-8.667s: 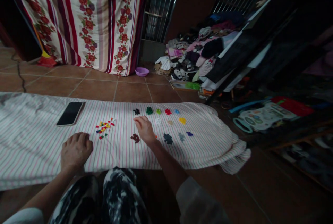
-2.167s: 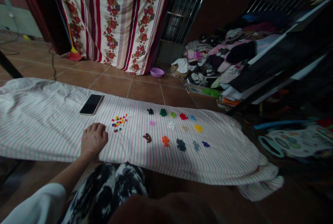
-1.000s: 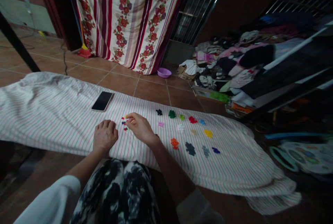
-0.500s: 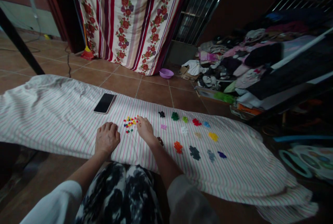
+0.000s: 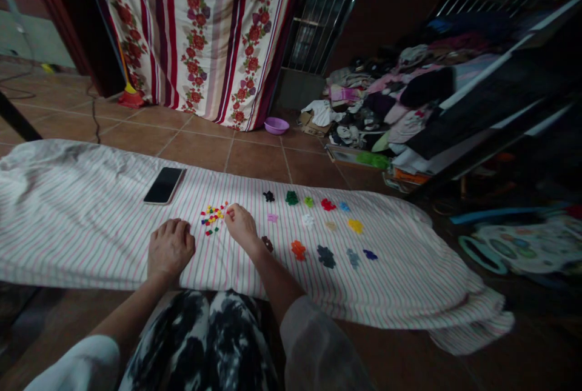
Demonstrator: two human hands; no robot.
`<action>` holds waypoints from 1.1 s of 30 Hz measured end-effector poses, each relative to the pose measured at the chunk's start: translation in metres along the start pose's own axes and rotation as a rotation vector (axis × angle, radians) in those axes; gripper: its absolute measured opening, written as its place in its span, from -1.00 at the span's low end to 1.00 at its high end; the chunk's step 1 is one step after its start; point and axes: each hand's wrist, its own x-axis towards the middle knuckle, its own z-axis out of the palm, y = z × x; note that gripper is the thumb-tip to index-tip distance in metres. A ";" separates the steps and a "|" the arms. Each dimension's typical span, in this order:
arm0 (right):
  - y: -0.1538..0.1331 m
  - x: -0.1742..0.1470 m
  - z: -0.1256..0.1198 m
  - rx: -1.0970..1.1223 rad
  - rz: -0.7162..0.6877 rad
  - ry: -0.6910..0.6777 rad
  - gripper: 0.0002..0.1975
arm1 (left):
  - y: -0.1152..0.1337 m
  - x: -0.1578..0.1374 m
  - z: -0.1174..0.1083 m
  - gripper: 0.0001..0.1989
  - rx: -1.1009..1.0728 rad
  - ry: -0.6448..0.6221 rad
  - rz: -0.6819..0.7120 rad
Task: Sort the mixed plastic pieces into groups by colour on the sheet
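The right hand point(image 5: 240, 224) curls, its grip I cannot tell; the left hand point(image 5: 171, 248) lies palm-down, loose. Mixed pieces point(image 5: 213, 214) spread slantwise, away rightward.

The person wears pale sleeves point(image 5: 84, 364) and trousers point(image 5: 182, 342) blotched black and white.

A floral curtain point(image 5: 200, 39) hangs beside a barred window point(image 5: 324, 21).

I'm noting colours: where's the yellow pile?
In the head view, the yellow pile lies right of centre on the striped cloth, just right of the beige pile.
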 end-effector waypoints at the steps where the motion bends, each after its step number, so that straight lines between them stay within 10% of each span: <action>1: 0.002 -0.001 -0.001 0.027 -0.011 0.010 -0.88 | 0.000 0.000 0.000 -0.75 0.004 0.001 0.002; 17: 0.068 0.001 -0.045 0.194 0.026 0.166 -0.86 | 0.001 -0.001 -0.002 -0.68 0.055 -0.044 0.003; 33: 0.223 -0.008 -0.191 -0.076 0.552 0.544 -0.79 | 0.004 0.000 -0.003 -0.63 0.063 -0.103 -0.011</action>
